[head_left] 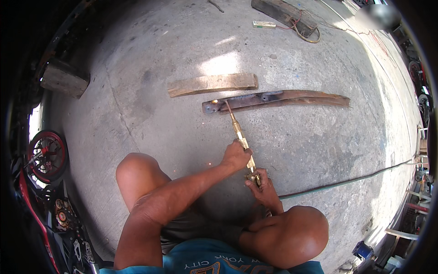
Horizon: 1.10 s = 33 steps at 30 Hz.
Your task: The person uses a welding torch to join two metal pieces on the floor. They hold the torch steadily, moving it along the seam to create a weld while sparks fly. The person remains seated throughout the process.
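Note:
A brass cutting torch (240, 132) is held in both my hands, its thin bent tip resting at the left end of a long rusty steel channel (305, 101) on the concrete floor. A small bright flame or glowing spot shows at the tip, near darkened, scorched patches and round marks on the steel. My left hand (235, 154) is closed round the torch's middle. My right hand (262, 186) grips the valve end lower down, fingers curled round it. A short flat timber piece (212, 83) lies just beyond the steel, parallel to it.
A wooden block (65, 80) lies at left, a motorcycle with red wheel (47, 156) below it. A long beam (283, 13) with wires and a small pale box (264, 24) are at the top. A green hose (342, 181) crosses rightward. My bent knees flank my hands.

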Tool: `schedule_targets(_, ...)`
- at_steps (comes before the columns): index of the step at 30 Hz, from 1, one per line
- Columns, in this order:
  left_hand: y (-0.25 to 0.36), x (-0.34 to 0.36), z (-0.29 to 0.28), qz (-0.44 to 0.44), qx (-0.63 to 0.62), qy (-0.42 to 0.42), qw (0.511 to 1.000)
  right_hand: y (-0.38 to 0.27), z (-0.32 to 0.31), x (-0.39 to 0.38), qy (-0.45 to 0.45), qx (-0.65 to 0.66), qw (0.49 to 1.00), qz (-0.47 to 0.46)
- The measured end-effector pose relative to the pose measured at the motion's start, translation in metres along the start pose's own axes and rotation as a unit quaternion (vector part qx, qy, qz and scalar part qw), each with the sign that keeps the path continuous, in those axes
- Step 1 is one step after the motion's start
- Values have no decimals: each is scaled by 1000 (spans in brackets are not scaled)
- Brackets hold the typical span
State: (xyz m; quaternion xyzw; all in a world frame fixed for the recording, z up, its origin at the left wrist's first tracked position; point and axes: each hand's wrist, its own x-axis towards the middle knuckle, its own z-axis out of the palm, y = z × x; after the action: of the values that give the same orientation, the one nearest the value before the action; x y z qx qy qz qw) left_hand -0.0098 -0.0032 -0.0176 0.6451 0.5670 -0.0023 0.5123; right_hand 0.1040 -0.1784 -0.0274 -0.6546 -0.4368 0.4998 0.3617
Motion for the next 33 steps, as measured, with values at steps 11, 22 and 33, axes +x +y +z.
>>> schedule_targets(11,-1,1,1,12,-10,6,1000,2,1,1,1,0,1000,-13)
schedule_targets(22,-1,1,2,12,-6,13,1000,2,0,0,-4,-5,1000,9)
schedule_targets(33,4,-2,-3,3,-15,-7,1000,4,1,1,0,-4,1000,1)
